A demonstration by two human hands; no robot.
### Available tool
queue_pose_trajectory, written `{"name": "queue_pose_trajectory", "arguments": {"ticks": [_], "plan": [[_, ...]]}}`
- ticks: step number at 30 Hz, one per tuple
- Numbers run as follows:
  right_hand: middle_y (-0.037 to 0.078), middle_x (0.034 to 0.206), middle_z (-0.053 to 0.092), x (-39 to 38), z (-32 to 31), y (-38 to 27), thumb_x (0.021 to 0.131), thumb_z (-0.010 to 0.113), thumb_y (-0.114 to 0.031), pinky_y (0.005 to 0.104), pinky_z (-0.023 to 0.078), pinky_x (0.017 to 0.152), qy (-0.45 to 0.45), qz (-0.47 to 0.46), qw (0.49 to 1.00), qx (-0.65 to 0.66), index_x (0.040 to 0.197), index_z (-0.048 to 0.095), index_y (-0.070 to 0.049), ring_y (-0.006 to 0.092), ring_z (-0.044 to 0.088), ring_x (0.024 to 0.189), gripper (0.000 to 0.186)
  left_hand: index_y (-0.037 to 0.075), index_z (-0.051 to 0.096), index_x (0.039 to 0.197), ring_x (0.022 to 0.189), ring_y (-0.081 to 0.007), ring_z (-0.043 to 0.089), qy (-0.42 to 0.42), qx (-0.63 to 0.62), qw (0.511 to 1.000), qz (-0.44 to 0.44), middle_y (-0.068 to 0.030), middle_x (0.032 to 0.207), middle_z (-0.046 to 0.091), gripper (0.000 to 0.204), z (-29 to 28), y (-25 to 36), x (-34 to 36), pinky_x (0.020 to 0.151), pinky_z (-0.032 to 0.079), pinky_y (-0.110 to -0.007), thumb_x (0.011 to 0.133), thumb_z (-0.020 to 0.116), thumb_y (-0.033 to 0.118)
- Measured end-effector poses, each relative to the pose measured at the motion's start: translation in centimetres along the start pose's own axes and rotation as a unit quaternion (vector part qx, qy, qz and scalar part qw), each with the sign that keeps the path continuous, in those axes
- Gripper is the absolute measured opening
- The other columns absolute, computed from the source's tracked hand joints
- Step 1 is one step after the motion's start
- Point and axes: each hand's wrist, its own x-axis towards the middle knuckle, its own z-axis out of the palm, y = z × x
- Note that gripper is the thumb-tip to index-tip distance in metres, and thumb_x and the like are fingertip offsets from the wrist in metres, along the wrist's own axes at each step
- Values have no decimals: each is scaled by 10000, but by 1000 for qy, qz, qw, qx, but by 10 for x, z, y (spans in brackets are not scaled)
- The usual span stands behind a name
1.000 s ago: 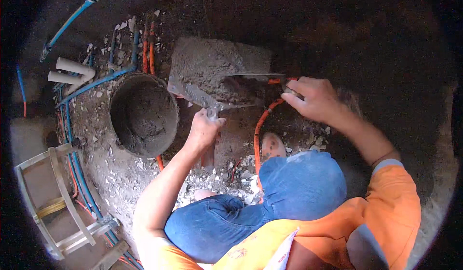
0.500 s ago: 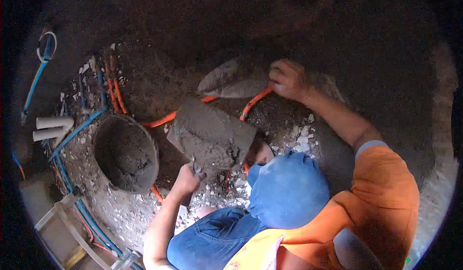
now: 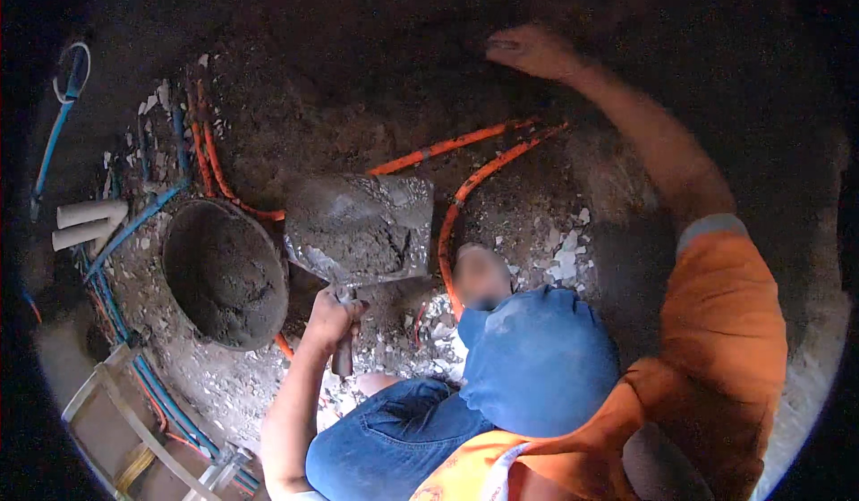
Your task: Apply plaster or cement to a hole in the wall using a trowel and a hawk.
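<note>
My left hand (image 3: pixel 333 318) is closed round the short handle of a handled mortar board (image 3: pixel 412 201), a flat rectangular plate. A heap of wet grey mortar (image 3: pixel 362 246) lies on the plate. Left of it stands a round bucket (image 3: pixel 284 300) with more mortar (image 3: pixel 237 282) inside. My right hand (image 3: pixel 537 51) is stretched far forward over dark, rough ground or wall, fingers curled. Whatever it holds is lost in shadow and blur.
Orange conduits (image 3: pixel 465 141) curve beyond and right of the board. Blue pipes (image 3: pixel 143 219) and white pipe ends (image 3: pixel 85 224) lie left of the bucket. White rubble (image 3: pixel 568 255) covers the ground near my blue-trousered knee (image 3: pixel 537 367). A light-coloured frame (image 3: pixel 116 394) stands lower left.
My right hand has moved farther forward, away from the orange conduit; the blurred grey shape beside it is no longer visible. My left hand has drawn the board left and tilted it.
</note>
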Motion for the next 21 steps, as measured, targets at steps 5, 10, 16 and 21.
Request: {"name": "queue_pose_trajectory", "arguments": {"ticks": [5, 10, 16, 21], "plan": [[122, 910, 641, -32, 23, 25, 826, 508, -465, 410, 484, 753, 118, 3, 991, -58, 1072, 609, -134, 281, 619, 806, 425, 24, 475, 758, 410, -135, 463, -18, -36, 999, 11, -33, 544, 482, 144, 0, -1, 6, 375, 389, -274, 708, 610, 22], [110, 836, 642, -23, 45, 55, 836, 501, -420, 450, 489, 670, 32, -5, 980, -195, 1046, 620, -172, 318, 610, 746, 346, 10, 450, 794, 380, -154, 464, -16, -9, 999, 44, -49, 516, 466, 172, 2, -5, 5, 352, 394, -281, 716, 603, 27], [105, 800, 636, -14, 11, 49, 837, 496, -421, 417, 491, 653, 66, -52, 973, -216, 1002, 627, -145, 284, 609, 702, 348, 29, 452, 769, 386, -134, 455, -27, -9, 1000, 10, -38, 533, 475, 130, 10, 8, -1, 358, 397, -272, 722, 573, 16], [75, 843, 639, -34, -30, 24, 785, 594, -404, 377, 500, 645, 207, -77, 958, -181, 927, 638, -121, 232, 613, 758, 319, 37, 449, 752, 391, -133, 452, -40, -21, 999, 6, -35, 533, 472, 121, 6, 3, 0, 361, 400, -282, 720, 564, 16]]}}
